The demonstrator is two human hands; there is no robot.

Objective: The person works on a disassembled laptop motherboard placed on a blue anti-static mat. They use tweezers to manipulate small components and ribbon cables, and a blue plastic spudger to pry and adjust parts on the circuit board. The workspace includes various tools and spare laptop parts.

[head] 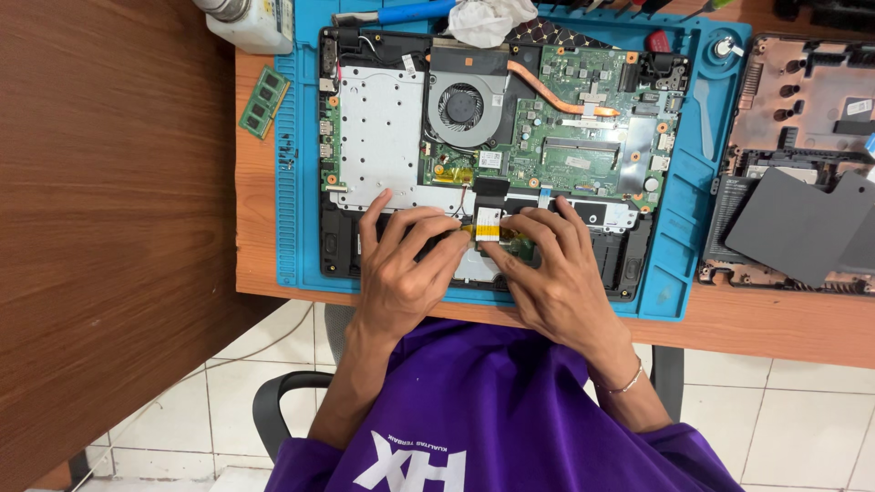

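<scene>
I see a small flat ribbon cable (pixel 488 224), thin and glossy, white at its upper part and amber-gold lower down, lying on the near middle of the opened laptop (pixel 483 155). It sits right between my two sets of fingers: the left hand (pixel 406 273) has its fingers curled narrow and pressed down just to the cable's left, fingertips touching the dark strip there, and the right hand (pixel 556 273) has its fingers bent close together, their tips meeting the cable's right edge. Whether either hand actually pinches the cable I cannot tell; both look pressed onto it rather than wrapped round it. Just beyond my fingertips lies a dull silver perforated metal plate (pixel 378 128), and beside it a round black fan (pixel 465 102) with a copper heat pipe (pixel 556 91) curving over the green circuit board (pixel 583 128). All of this rests on a ribbed blue rubber mat (pixel 684 246) on the wooden surface (pixel 784 323). Well off to my left fingers' far side a green memory stick (pixel 264 101) lies; right of my right hand sits a grey plastic bottom cover (pixel 802 164)
</scene>
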